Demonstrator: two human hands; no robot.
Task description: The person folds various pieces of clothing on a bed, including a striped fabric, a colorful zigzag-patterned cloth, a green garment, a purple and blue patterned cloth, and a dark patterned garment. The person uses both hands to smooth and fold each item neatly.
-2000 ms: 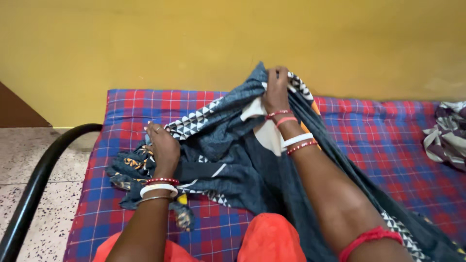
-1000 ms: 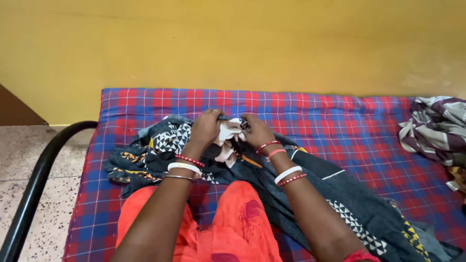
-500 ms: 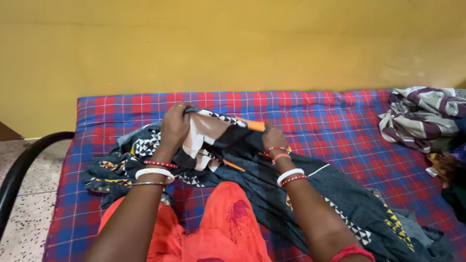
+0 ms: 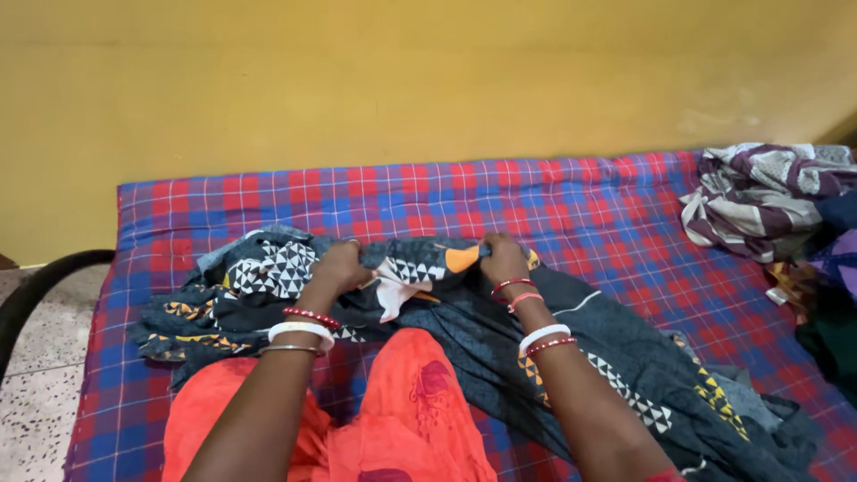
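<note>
Setting: yellow wall behind a checked red-and-blue mattress (image 4: 571, 214).
Cloth: dark grey printed garment (image 4: 500, 330) lies mid-mattress, trailing toward 4 o'clock.
Left hand (image 4: 342, 268): fingers clenched on a bunched edge.
Right hand (image 4: 502, 259): pinches the orange-trimmed edge.
Handling: probably light, limp, non-slippery; best taken at the hem.
At 2 o'clock: striped clothes heap (image 4: 759, 196).

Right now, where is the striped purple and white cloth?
In the head view, the striped purple and white cloth lies bunched at the far right of the checked mattress, near the yellow wall.
</note>
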